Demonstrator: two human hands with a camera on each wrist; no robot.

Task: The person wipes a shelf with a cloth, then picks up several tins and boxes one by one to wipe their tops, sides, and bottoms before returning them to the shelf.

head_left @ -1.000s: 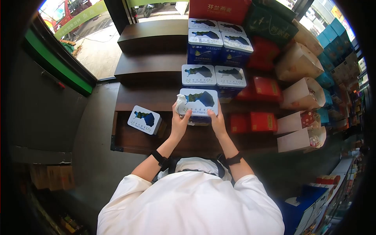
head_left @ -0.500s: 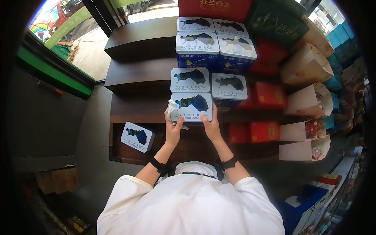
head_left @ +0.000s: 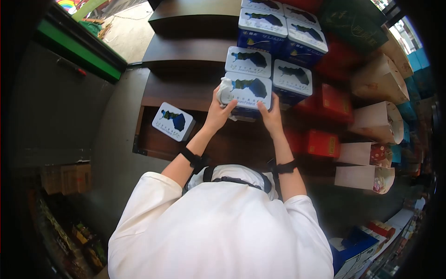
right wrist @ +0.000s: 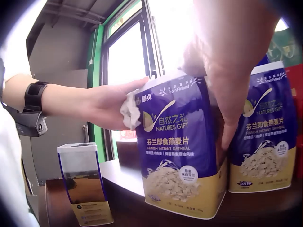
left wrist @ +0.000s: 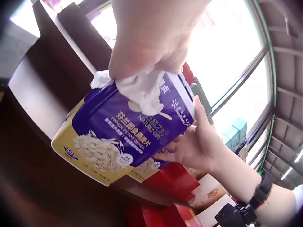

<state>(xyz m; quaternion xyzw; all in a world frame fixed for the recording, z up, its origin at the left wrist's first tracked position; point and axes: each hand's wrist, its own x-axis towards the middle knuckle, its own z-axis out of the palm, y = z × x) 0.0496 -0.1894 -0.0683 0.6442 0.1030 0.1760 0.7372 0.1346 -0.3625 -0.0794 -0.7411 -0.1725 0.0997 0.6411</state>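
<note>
Both hands grip a blue-and-gold oatmeal tin (head_left: 251, 90) with a white lid, standing upright in the right wrist view. My left hand (head_left: 218, 113) holds its left side, pressing a crumpled white cloth or tissue (left wrist: 144, 92) against it. On the opposite side is my right hand (head_left: 272, 117), thumb at the front edge of the lid and fingers round the side. Just behind the held tin is a matching tin (head_left: 248, 60), overlapped by it in the head view. Another tin (head_left: 292, 76) stands to the right of that one.
A lone tin (head_left: 173, 122) stands on the lowest step at left. More tins (head_left: 262, 23) are stacked higher on the dark stepped shelf (head_left: 190, 51). Red boxes (head_left: 323, 142) and pale paper bags (head_left: 374, 122) line the right. A glass door (head_left: 107, 42) is at the left.
The held tin has moved forward, close against the tin behind it. That rear tin now stands farther back than its right neighbour. The head view has shifted; both hands keep their hold.
</note>
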